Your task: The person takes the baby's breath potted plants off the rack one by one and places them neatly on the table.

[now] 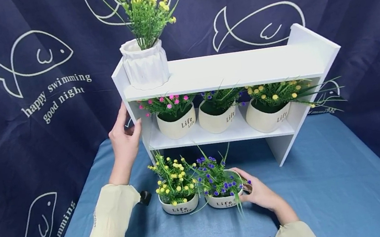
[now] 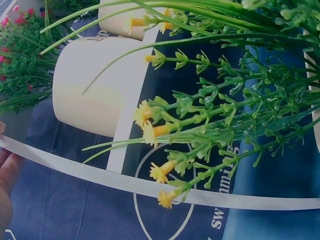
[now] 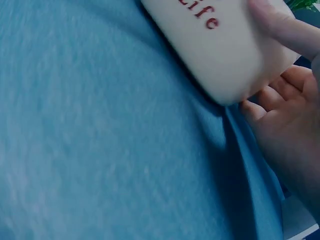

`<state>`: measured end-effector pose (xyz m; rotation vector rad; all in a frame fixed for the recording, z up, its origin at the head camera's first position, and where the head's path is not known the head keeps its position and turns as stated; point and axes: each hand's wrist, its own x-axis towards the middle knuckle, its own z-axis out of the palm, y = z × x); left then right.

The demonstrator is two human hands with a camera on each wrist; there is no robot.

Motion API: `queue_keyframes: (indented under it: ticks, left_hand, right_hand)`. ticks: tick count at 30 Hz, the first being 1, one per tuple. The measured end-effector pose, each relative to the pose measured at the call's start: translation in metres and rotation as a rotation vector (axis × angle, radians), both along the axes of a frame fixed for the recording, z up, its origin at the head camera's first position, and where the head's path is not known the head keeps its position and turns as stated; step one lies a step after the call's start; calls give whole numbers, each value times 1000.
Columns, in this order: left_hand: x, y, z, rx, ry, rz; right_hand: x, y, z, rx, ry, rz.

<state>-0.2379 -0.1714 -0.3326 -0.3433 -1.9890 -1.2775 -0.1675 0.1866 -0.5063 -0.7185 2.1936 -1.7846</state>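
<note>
My left hand (image 1: 123,140) grips the left side panel of a white two-tier shelf (image 1: 241,66), thumb at the front edge. In the left wrist view its fingers (image 2: 9,172) show at the panel's edge. Down on the blue cloth, my right hand (image 1: 258,192) holds a cream pot of purple flowers (image 1: 223,201) by its right side. The right wrist view shows the thumb against the lettered front of that pot (image 3: 220,55), with the other fingers bent around its end. Beside it stands a matching pot of yellow flowers (image 1: 180,207).
On the shelf's top board stands a white ribbed pot (image 1: 146,66) with yellow flowers. The lower board carries a pink-flowered pot (image 1: 177,125), a purple-flowered pot (image 1: 217,119) and a yellow-flowered pot (image 1: 268,115). A dark fish-print curtain (image 1: 52,154) hangs around the blue table (image 1: 337,179).
</note>
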Motion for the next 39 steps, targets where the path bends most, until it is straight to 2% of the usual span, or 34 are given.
queue_keyframes:
  ticks: [5,14,27,35,39]
  left_hand:
    - [1,0,0,-6,-7,8]
    - [1,1,0,-8,-4,3]
    - [2,1,2,-17,0,7]
    - [1,0,1,-21,-2,7]
    - [1,0,1,-26,-9,12]
  right_hand:
    - [2,2,-2,19,12,12]
    - [4,4,1,48,-27,2]
    - [5,8,2,50,17,16]
    - [6,10,1,110,12,-17]
    - [6,11,2,150,63,-26]
